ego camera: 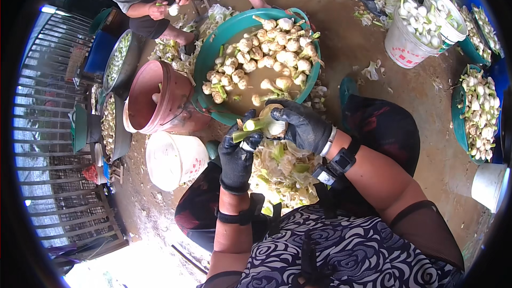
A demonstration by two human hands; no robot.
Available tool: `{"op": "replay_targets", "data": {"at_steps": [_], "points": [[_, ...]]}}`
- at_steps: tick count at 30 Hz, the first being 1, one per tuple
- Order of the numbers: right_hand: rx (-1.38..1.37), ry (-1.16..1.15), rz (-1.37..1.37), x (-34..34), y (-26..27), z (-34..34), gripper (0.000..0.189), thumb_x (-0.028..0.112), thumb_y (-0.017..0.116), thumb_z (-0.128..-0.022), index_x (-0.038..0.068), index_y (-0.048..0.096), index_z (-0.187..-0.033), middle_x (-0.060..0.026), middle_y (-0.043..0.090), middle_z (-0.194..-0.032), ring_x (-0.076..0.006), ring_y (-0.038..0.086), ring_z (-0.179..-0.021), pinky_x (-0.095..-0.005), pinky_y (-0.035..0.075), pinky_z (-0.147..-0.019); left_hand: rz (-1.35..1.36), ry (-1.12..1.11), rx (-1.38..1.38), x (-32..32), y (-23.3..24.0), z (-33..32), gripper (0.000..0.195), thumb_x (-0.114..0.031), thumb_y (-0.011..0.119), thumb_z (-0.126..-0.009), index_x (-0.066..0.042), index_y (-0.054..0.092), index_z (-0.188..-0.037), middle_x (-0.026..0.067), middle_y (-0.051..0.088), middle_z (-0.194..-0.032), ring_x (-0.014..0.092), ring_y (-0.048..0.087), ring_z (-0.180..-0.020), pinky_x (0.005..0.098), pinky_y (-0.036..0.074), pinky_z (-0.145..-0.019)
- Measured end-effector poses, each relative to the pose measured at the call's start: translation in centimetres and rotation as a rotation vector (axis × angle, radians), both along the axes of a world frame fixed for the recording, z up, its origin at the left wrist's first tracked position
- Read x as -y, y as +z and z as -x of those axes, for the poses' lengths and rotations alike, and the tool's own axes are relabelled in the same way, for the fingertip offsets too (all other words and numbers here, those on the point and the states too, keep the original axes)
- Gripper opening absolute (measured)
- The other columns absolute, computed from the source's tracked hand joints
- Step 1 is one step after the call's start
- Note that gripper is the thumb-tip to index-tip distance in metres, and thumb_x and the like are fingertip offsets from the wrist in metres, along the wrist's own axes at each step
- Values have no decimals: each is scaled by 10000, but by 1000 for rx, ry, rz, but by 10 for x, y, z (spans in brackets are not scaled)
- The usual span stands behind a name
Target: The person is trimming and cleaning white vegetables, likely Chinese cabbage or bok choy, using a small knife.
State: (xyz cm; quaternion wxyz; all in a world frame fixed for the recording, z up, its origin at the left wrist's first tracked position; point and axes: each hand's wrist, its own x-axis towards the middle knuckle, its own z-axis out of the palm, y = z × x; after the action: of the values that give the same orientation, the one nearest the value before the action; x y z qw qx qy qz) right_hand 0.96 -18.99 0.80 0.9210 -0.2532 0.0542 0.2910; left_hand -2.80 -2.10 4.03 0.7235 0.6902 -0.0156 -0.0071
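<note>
Both of my hands wear dark gloves and meet over the near rim of a green plastic tub of unpeeled garlic bulbs. My left hand grips the cut green stems of a garlic bulb. Around the bulb's other side close the fingers of my right hand; its skin is partly loose, with white showing beneath. Part of the bulb is hidden by the fingers. Below the hands, between my knees, lies a heap of garlic peelings.
To the left stand a pink bucket and a white bucket. Across the tub a co-worker's hands hold a white bulb. White buckets of peeled garlic stand at upper right, and a green basin of garlic at far right.
</note>
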Motion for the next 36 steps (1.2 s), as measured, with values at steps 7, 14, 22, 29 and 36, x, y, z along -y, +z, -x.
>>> {"op": "replay_targets", "data": {"at_steps": [7,14,22,29,36], "points": [[68,10,52,-3,-5,3,358,114,541,-863,32,466,-1204,-67,566,-1073,-142,556,-947,-273,482,-795,-33,13,18,-7,-9,1,237,-58,585,-836,11,595,-1062,91,616,-1039,168,574,-928,305,449,-820],[163,84,-18,5,3,0,388,107,562,-848,4,471,-1211,-74,577,-1076,-153,558,-989,-265,465,-827,-858,-51,465,-6,12,-6,200,23,494,-799,-6,575,-979,128,610,-898,232,601,-795,336,476,-705],[156,144,-309,14,21,-2,532,129,608,-789,-40,412,-1254,-137,541,-1153,-222,538,-1065,-341,424,-927,-731,141,201,-41,-3,-13,229,-139,482,-868,-33,535,-1065,81,618,-978,193,589,-880,320,491,-724],[209,-122,-13,9,14,1,418,78,466,-897,12,372,-1299,-122,512,-1179,-204,543,-1036,-308,445,-909,-792,-306,-97,-56,-55,11,326,-47,568,-839,27,501,-1149,83,657,-825,182,620,-662,284,491,-592],[470,-60,518,-4,21,11,467,51,506,-871,44,365,-1316,-70,464,-1238,-116,498,-1041,-264,436,-886,-245,22,211,5,5,-1,315,6,604,-804,18,539,-1111,86,618,-979,145,564,-925,294,444,-860]]}}
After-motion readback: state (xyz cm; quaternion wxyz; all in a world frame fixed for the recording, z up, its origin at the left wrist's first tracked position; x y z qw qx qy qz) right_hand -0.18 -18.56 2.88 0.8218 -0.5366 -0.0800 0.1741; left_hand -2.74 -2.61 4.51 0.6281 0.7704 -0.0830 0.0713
